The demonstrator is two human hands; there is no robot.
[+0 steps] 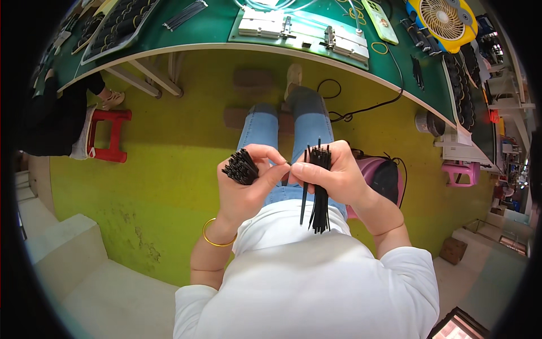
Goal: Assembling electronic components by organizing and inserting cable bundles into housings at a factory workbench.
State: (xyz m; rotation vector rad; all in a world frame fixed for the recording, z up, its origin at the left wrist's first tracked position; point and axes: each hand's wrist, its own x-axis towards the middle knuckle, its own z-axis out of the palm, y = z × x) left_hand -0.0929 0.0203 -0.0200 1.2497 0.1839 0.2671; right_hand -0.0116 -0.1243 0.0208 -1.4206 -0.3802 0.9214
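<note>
We see the left hand clamped round a bundle of thin black rods, the right hand round a second bundle, both above the lap. Ahead runs the green bench, bearing a phone, its markings too small for us to read, and a fan. Open floor separates legs from red stool.

- I see a green-topped workbench curving across the upper part of my view.
- At its left, I make out a pale tray and loose black strips.
- Centre: a fixture with white metal blocks.
- Right: a phone and a yellow rubber band.
- Below, a yellow-green floor bears a red stool.
</note>
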